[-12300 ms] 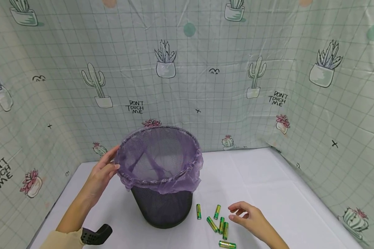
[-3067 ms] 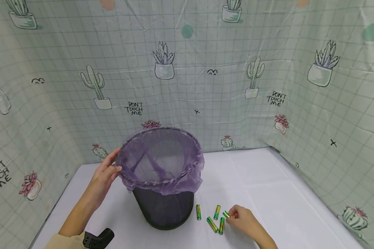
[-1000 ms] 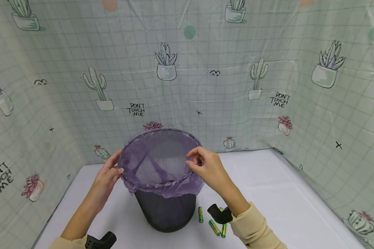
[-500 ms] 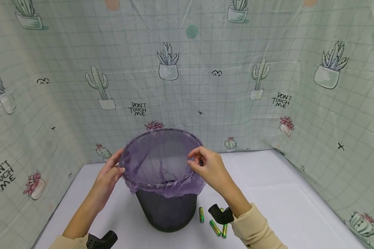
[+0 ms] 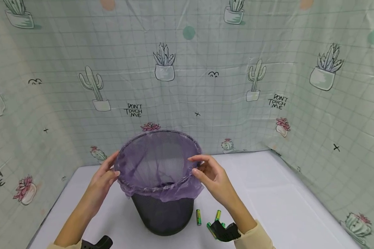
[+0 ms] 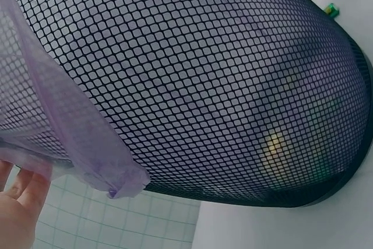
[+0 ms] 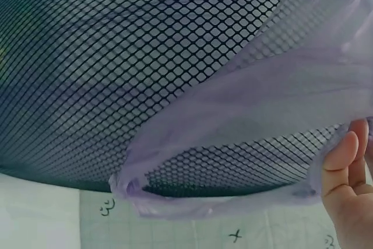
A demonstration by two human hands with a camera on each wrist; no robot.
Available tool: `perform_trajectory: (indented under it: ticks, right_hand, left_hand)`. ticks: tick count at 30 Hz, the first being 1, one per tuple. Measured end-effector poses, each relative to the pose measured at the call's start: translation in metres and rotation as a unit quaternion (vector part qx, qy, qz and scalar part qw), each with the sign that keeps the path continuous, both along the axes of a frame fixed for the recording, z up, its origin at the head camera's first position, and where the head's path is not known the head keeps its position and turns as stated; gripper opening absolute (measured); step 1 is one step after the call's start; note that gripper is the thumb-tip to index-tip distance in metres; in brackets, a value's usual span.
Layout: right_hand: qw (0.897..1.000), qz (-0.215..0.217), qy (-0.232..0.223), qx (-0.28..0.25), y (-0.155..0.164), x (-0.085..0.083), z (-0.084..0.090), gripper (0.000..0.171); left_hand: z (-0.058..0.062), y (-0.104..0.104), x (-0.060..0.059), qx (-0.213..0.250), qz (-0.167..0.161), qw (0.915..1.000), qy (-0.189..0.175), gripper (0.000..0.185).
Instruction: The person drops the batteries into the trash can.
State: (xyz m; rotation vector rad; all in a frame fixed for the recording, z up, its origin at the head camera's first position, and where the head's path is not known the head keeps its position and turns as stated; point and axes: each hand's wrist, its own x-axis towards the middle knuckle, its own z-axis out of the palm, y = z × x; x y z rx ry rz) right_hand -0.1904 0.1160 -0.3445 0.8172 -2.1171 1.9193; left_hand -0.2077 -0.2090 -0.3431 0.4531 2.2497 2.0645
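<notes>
A black mesh wastebasket (image 5: pixel 162 214), lined with a thin purple bin bag (image 5: pixel 180 192), stands tilted toward the camera in the head view. My left hand (image 5: pixel 104 178) grips its left rim, thumb in front and fingers behind. My right hand (image 5: pixel 213 178) is at the right rim, its thumb on the bag's folded edge and its index finger reaching over the opening; the right wrist view shows the thumb (image 7: pixel 342 151) against the bag. Green-and-gold batteries (image 5: pixel 198 217) lie right of the basket. Through the mesh in the left wrist view, blurred yellow and green spots (image 6: pixel 275 143) show.
A white tabletop (image 5: pixel 268 193) holds everything. Grey-green cloth walls (image 5: pixel 187 97) with cactus prints rise at the back and both sides. The black wrist mount (image 5: pixel 225 231) on my right arm partly covers the batteries. Another mount (image 5: pixel 98 242) sits on my left wrist.
My right hand went from picking up a battery on the table to the basket's right rim. Its pinched fingers have since spread, with no battery visible in them. The left hand stays on the rim.
</notes>
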Motion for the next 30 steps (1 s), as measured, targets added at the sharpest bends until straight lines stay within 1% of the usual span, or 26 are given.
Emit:
perform_trajectory:
  ticks: [2, 4, 5, 7, 10, 12, 14, 17, 21, 23, 26, 30]
  right_hand:
    - [1.0, -0.003, 0.025, -0.006, 0.003, 0.005, -0.001, 0.036]
    - [0.999, -0.017, 0.037, -0.009, 0.008, 0.01, -0.005, 0.036]
    - [0.999, -0.028, 0.037, -0.009, 0.012, 0.012, -0.007, 0.036]
    - [0.998, -0.062, 0.019, 0.001, 0.02, 0.017, -0.015, 0.034]
    - [0.991, -0.116, -0.051, 0.034, 0.032, 0.022, -0.03, 0.03]
    - [0.981, -0.138, -0.115, 0.069, 0.039, 0.023, -0.041, 0.029]
    - [0.97, -0.146, -0.158, 0.11, 0.044, 0.021, -0.053, 0.03]
    - [0.954, -0.151, -0.196, 0.17, 0.051, 0.019, -0.071, 0.032]
    - [0.937, -0.154, -0.214, 0.23, 0.065, 0.02, -0.095, 0.036]
    - [0.93, -0.144, -0.228, 0.25, 0.071, 0.021, -0.106, 0.038]
    - [0.922, -0.118, -0.251, 0.27, 0.079, 0.021, -0.121, 0.037]
    - [0.919, -0.068, -0.26, 0.288, 0.085, 0.022, -0.135, 0.031]
  left_hand:
    - [0.0, -0.003, 0.001, -0.002, -0.001, 1.0, 0.001, 0.059]
    - [0.0, -0.005, 0.002, -0.006, -0.002, 1.0, 0.0, 0.06]
    - [0.0, -0.005, 0.002, -0.008, -0.003, 1.0, -0.001, 0.06]
    - [0.0, -0.006, 0.003, -0.014, -0.004, 0.9999, -0.006, 0.061]
    - [-0.001, -0.005, 0.003, -0.02, -0.008, 0.9997, -0.009, 0.061]
    - [-0.001, -0.004, 0.003, -0.021, -0.009, 0.9997, -0.009, 0.061]
    - [-0.001, -0.003, 0.002, -0.021, -0.009, 0.9997, -0.008, 0.061]
    - [0.0, -0.004, 0.001, -0.021, -0.006, 0.9997, -0.007, 0.061]
    - [0.0, -0.003, 0.0, -0.023, -0.01, 0.9996, -0.01, 0.061]
    - [0.001, -0.002, 0.0, -0.024, -0.011, 0.9996, -0.008, 0.061]
    - [0.001, -0.003, 0.0, -0.024, -0.01, 0.9996, -0.005, 0.061]
    - [0.003, -0.004, 0.001, -0.026, -0.008, 0.9996, -0.003, 0.06]
